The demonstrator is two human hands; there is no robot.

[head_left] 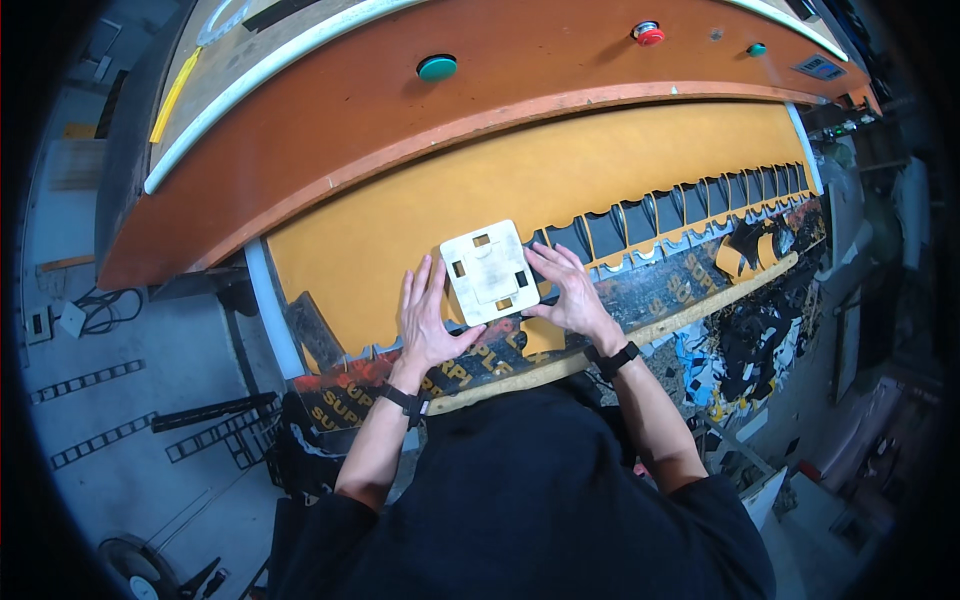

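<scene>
A white square plate [497, 265] with rounded corners and several rectangular openings lies on a tan-yellow sheet [370, 250]. My left hand [430, 325] rests flat at the plate's left side, fingers spread, its thumb pointing along the lower edge. On the right, my right hand [572, 297] is open too, fingertips by the plate's right edge and thumb close to its lower right corner. To the right of the plate, the sheet's near edge has a row of cut-out gaps [608, 228] with thin strips between them.
An orange machine beam [560, 60] spans the far side, with a green button [436, 68] and a red knob [648, 34]. A pale wooden bar [660, 325] runs along the near edge. Scraps [740, 365] lie on the floor at right; a yellow-handled tool [174, 95] lies far left.
</scene>
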